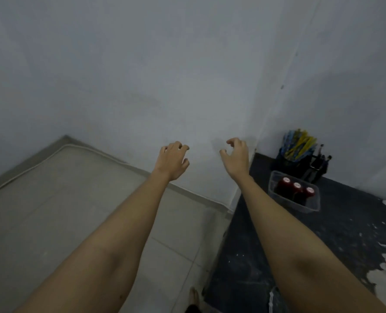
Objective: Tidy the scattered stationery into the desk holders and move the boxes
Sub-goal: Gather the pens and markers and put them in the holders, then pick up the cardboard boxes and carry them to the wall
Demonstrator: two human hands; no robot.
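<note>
Both arms stretch forward in front of a grey wall. My left hand (173, 159) and my right hand (236, 155) hang in the air with fingers curled apart, holding nothing. On the dark desk top (336, 233) at the right stands a clear plastic box (294, 192) with three dark red spools in it. Behind it, in the corner, a black desk holder (297, 162) is stuffed with yellow and blue stationery. Both hands are left of the box and holder, apart from them.
A pale mattress (59, 188) lies on the tiled floor (178, 245) at the left, against the wall. The desk's left edge runs down the middle of the view. White worn patches mark the desk at the far right. A foot shows at the bottom.
</note>
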